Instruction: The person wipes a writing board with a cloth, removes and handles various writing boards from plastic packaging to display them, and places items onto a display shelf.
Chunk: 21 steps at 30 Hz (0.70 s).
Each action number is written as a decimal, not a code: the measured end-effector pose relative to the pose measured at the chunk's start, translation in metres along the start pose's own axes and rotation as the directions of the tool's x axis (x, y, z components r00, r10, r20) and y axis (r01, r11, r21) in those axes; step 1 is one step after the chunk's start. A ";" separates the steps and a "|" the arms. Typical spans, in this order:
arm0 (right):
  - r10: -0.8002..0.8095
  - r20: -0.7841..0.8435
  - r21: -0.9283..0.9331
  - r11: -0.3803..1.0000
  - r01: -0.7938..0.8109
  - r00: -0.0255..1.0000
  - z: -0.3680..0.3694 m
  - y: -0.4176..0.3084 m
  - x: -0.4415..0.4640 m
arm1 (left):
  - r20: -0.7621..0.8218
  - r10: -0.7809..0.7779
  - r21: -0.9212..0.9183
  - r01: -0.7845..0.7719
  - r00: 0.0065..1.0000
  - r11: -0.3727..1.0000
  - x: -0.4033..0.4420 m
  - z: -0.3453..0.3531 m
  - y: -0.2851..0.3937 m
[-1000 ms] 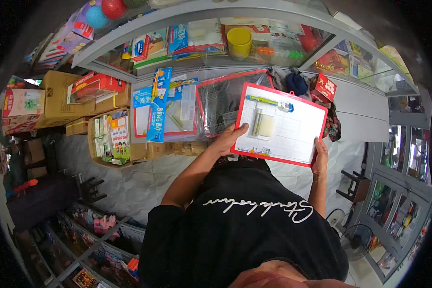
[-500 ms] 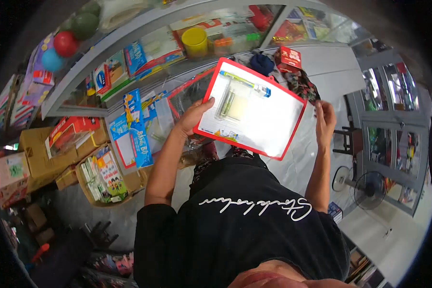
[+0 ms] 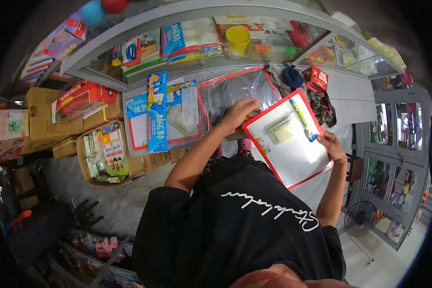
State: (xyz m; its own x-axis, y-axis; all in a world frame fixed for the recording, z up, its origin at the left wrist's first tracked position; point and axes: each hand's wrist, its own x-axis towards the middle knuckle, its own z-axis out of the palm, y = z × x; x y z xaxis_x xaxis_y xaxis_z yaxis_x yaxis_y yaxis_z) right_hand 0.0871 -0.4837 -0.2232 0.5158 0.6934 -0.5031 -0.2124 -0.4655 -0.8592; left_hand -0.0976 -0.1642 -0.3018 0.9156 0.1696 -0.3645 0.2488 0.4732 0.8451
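A whiteboard with a red frame is tilted in front of the body, with its right edge in my right hand, thumb on top. On the board lie a green and blue marker and a small clear pack with green sticks and a pale block. My left hand is off the whiteboard, fingers loosely bent and apart, over a red-framed black board in clear plastic. Whether its fingertips touch the plastic I cannot tell.
Left of the black board lies a packaged board with a blue label. A glass display case stands behind, holding a yellow tub. Cartons, a red toy box, a red box and a fan surround the area.
My left hand has let go of the whiteboard and moved over the black board. My right hand, off the board half a second ago, now grips it. The whiteboard has shifted right and turned.
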 end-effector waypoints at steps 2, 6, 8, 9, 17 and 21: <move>0.048 -0.050 0.133 0.990 -0.041 0.998 0.007 -0.004 -0.009 | -0.251 0.304 0.449 -0.168 0.919 0.878 -0.011 -0.023 -0.021; 0.050 -0.145 0.228 0.973 -0.016 0.988 0.000 0.009 -0.010 | -0.451 0.616 0.892 0.309 0.646 0.330 -0.045 -0.027 -0.011; 0.050 -0.183 0.258 0.966 -0.001 0.982 -0.008 0.021 -0.002 | -0.435 0.618 0.900 0.333 0.655 0.281 -0.044 -0.032 -0.019; 0.052 -0.225 0.289 0.957 0.015 0.973 -0.011 0.025 0.002 | -0.415 0.619 0.907 0.352 0.667 0.230 -0.043 -0.033 -0.022; -0.003 -0.192 0.344 0.936 0.070 0.981 -0.033 0.034 0.033 | -0.426 0.539 0.897 0.417 0.727 0.146 -0.046 -0.018 -0.031; -0.017 -0.213 0.336 0.937 0.090 0.977 -0.033 0.027 0.042 | -0.170 0.529 0.983 0.178 0.832 0.035 -0.078 -0.015 -0.040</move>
State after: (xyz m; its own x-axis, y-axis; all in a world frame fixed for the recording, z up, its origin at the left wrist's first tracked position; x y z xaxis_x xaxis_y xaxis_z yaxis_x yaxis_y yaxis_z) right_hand 0.1308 -0.4852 -0.2648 0.6844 0.5683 -0.4568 -0.4318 -0.1889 -0.8820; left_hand -0.1832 -0.1832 -0.3127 0.8394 0.5380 0.0774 0.4826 -0.8032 0.3494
